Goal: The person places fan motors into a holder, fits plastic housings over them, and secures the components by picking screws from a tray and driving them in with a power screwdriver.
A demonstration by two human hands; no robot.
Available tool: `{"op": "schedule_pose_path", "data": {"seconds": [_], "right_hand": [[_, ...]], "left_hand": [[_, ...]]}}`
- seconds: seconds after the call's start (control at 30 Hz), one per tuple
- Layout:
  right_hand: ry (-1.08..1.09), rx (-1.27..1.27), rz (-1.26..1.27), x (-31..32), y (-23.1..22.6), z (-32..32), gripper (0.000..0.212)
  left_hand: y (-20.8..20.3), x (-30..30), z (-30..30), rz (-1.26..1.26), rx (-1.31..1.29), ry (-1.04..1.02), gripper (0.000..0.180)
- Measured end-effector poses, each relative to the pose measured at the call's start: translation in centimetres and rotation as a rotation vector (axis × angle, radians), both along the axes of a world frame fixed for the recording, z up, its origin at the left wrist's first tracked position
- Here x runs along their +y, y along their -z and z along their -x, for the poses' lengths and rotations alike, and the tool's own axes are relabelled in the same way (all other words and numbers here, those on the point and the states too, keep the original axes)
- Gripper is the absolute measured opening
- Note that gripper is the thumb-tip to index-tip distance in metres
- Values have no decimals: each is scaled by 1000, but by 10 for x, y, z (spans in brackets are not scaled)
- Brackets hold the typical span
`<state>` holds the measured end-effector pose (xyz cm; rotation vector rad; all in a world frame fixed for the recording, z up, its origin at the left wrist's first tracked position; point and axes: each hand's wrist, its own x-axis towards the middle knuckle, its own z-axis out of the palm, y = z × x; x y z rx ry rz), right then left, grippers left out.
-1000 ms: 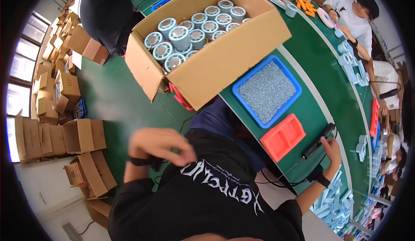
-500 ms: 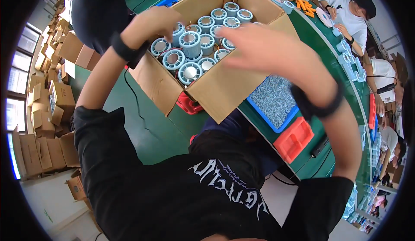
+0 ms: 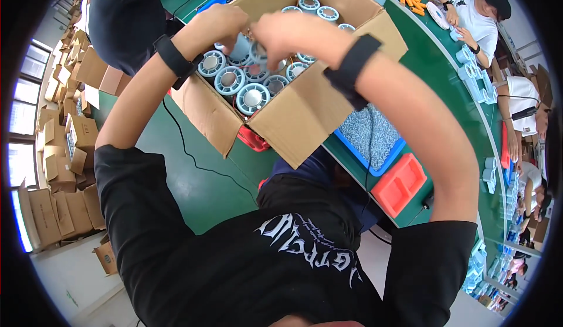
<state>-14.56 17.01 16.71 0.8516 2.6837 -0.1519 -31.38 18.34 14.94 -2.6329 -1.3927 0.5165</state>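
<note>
Reaching both hands (left, right) into one cardboard box.

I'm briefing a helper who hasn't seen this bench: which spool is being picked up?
Find the big open cardboard box on the green table. Inside stand pale blue spools; both hands, left hand and right hand, meet over one spool. It alone is lifted above its neighbours.

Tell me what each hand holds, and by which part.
Both the left hand and right hand grip one pale blue spool over the cardboard box; exact hold unclear.
</note>
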Motion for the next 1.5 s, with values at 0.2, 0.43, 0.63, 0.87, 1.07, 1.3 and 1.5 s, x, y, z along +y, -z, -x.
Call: {"op": "schedule_pose_path", "data": {"seconds": [0.2,0.43,0.63,0.87,1.07,1.3,1.5], "right_hand": [[126,590,-13,-49,-117,-125,55],[359,1424,-55,-126,-73,-344,84],[537,2148,493,-219,-36,-426,89],[1103,1802,373,-282,73,-441,81],[1142,1080,379,-265,87,-406,56],[1316,978,543,-227,111,-367,37],[1013,881,32,-227,122,-353,38]], "left_hand": [[-11,-14,-3,34,-59,-51,50],[-6,8,3,273,-103,139,67],[-124,-71,-22,2,-549,94,61],[-27,-201,-189,594,-1457,621,57],[77,-208,-302,722,-1068,592,60],[111,-199,-315,674,-1035,546,61],[131,-197,-310,712,-1157,549,58]]}}
